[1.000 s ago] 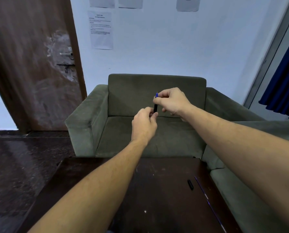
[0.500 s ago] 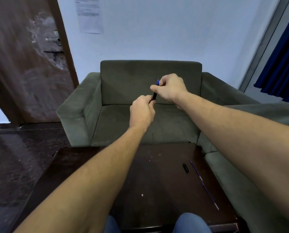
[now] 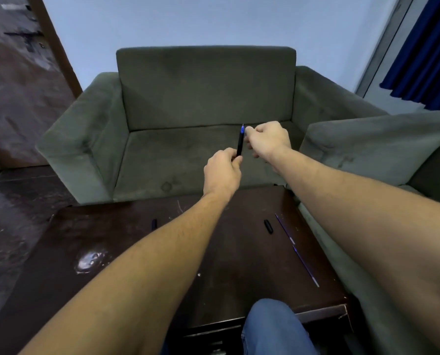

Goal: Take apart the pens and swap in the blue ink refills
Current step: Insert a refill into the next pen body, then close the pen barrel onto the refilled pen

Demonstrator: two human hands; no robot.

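A black pen [image 3: 240, 143] with a blue tip stands nearly upright in the air, above the far edge of the dark wooden table [image 3: 142, 242]. My left hand [image 3: 222, 172] grips its lower end. My right hand [image 3: 269, 139] is curled beside the pen's upper end, with the fingertips at the blue tip. On the table's right side lie a black pen cap [image 3: 268, 226] and two thin blue refills, one farther [image 3: 285, 228] and one nearer [image 3: 305, 265]. Another small dark pen part [image 3: 154, 223] lies to the left of my left forearm.
A grey-green armchair [image 3: 203, 103] stands just behind the table, and another grey-green sofa [image 3: 377, 144] runs along the right. A wet or shiny patch [image 3: 90, 260] marks the table's left side. My knee in blue jeans [image 3: 272, 326] is at the near edge.
The view has tilted downward, showing more of the table. My right hand has slid up from around the pen's barrel to its blue tip, exposing the black barrel above my left hand.
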